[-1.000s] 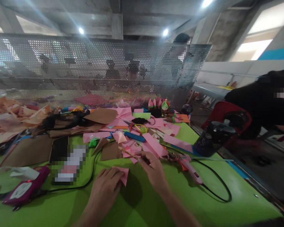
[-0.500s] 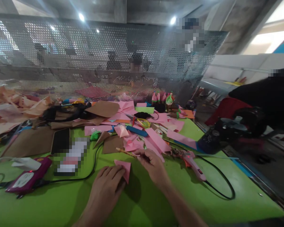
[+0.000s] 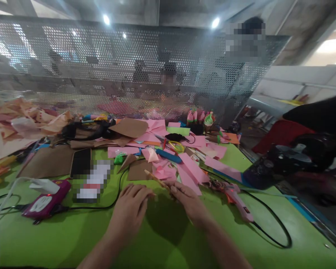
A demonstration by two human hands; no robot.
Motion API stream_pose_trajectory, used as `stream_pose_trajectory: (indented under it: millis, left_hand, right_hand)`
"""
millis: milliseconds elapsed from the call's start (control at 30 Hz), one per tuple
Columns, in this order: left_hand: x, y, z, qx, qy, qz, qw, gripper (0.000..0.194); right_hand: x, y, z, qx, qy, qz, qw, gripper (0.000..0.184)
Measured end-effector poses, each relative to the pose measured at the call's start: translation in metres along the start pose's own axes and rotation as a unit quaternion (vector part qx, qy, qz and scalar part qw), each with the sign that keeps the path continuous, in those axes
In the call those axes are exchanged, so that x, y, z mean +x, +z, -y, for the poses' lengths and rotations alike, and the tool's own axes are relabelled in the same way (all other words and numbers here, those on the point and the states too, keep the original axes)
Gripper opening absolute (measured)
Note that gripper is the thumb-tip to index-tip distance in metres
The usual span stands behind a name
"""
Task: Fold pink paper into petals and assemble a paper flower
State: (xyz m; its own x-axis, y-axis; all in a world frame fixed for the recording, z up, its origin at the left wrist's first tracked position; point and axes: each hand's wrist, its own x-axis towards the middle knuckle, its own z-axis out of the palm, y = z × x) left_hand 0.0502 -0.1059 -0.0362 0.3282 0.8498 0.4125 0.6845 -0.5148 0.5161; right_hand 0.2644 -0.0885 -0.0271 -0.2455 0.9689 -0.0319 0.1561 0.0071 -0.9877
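Note:
My left hand [image 3: 130, 209] is closed low over the green table [image 3: 154, 250], its thumb and fingertips pinching a piece of pink paper [image 3: 152, 194]. Only a thin sliver of that paper shows; the hand hides the rest. Close by on the right, my right hand [image 3: 183, 196] has its fingers wrapped round a pencil [image 3: 154, 177], which points up and to the left. Behind the pencil lie a square of brown paper [image 3: 140, 170] and loose pink paper strips [image 3: 189, 168].
A pink glue gun [image 3: 242, 207] with a looping black cord lies at right, near a dark tumbler [image 3: 264, 168]. Leftward are a phone [image 3: 81, 162], a purple power strip [image 3: 46, 201] and cables. Paper scraps and ice-cream-shaped crafts [image 3: 208, 120] line the perforated metal screen [image 3: 145, 80].
The view has swung slightly left. The pink paper, a visible triangle before, now shows only as a sliver at my left fingertips. My right hand remains on the pencil.

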Motion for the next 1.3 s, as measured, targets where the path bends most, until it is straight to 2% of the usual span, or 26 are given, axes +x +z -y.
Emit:
stream_pose_trajectory:
  millis: [100,267,367,533,700,833,900,967,1033,1100,1167,1233,1300]
  left_hand:
    - [0.015,-0.008,0.001,-0.033,-0.031,0.055,0.997,0.031]
    - [0.029,-0.009,0.005,-0.098,-0.041,0.12,0.987,0.033]
    - [0.032,-0.005,0.005,-0.128,-0.038,0.145,0.98,0.03]
    - [0.036,0.0,0.005,-0.097,0.01,0.15,0.984,0.026]
    - [0.034,0.005,0.002,-0.062,0.057,0.114,0.99,0.017]
    - [0.027,0.006,0.006,-0.049,0.068,0.066,0.994,0.017]
    - [0.021,0.003,0.012,-0.039,0.062,0.001,0.997,0.027]
    - [0.01,0.001,0.017,-0.02,0.042,-0.086,0.995,0.036]
    - [-0.003,0.001,0.02,0.003,0.016,-0.154,0.988,0.028]
    - [-0.016,0.006,0.017,0.04,0.006,-0.154,0.987,0.022]
    - [-0.025,0.014,0.011,0.07,0.01,-0.111,0.991,0.029]
    - [-0.028,0.021,0.004,0.079,0.018,-0.089,0.993,0.033]
    - [-0.026,0.026,-0.001,0.079,0.025,-0.094,0.992,0.033]
  right_hand:
    - [0.0,0.0,-0.005,0.058,0.023,0.013,0.998,0.033]
    - [0.001,0.001,-0.01,0.138,0.006,0.032,0.99,0.026]
    - [0.001,0.003,-0.006,0.107,0.0,0.052,0.993,0.026]
    - [0.002,0.008,-0.005,0.007,-0.036,0.07,0.997,0.04]
    - [0.003,0.01,-0.01,-0.011,-0.022,0.065,0.998,0.021]
    - [0.002,0.011,-0.011,-0.018,-0.03,0.07,0.997,0.016]
    - [0.002,0.01,-0.01,-0.013,-0.024,0.074,0.997,0.016]
    - [0.003,0.008,-0.01,-0.016,-0.016,0.068,0.997,0.016]
    - [0.003,0.007,-0.01,-0.026,-0.015,0.05,0.998,0.019]
    - [0.003,0.006,-0.01,-0.032,-0.016,0.029,0.999,0.02]
    - [0.003,0.008,-0.011,-0.029,-0.013,0.014,0.999,0.02]
    - [0.002,0.01,-0.013,-0.02,-0.007,0.009,1.0,0.021]
    - [0.001,0.012,-0.014,-0.007,-0.008,0.013,1.0,0.02]
